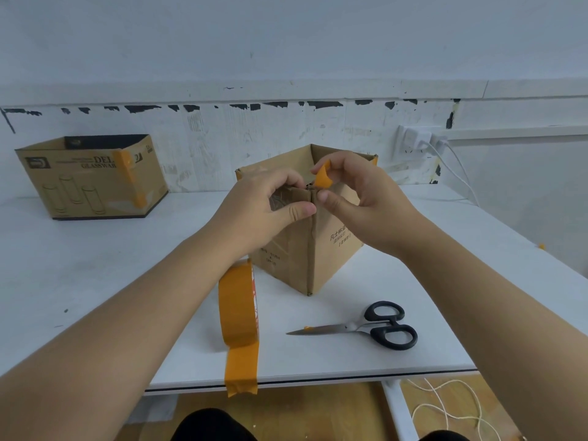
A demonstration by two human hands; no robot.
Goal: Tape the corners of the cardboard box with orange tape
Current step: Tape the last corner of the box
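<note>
Orange tape roll (238,308), brown corrugated box (331,249)

An open brown cardboard box (318,249) stood at the middle of the white table (95,265), one corner toward the person. Both hands met at the top of that corner, the left hand (264,205) left of it, the right hand (359,198) right. A roll of orange tape (238,308) stood upright before the box, its loose end hanging over the table's front edge. Black-handled scissors (366,327) lay right of the roll. A second printed cardboard box (92,176) sat far left against the wall.
</note>
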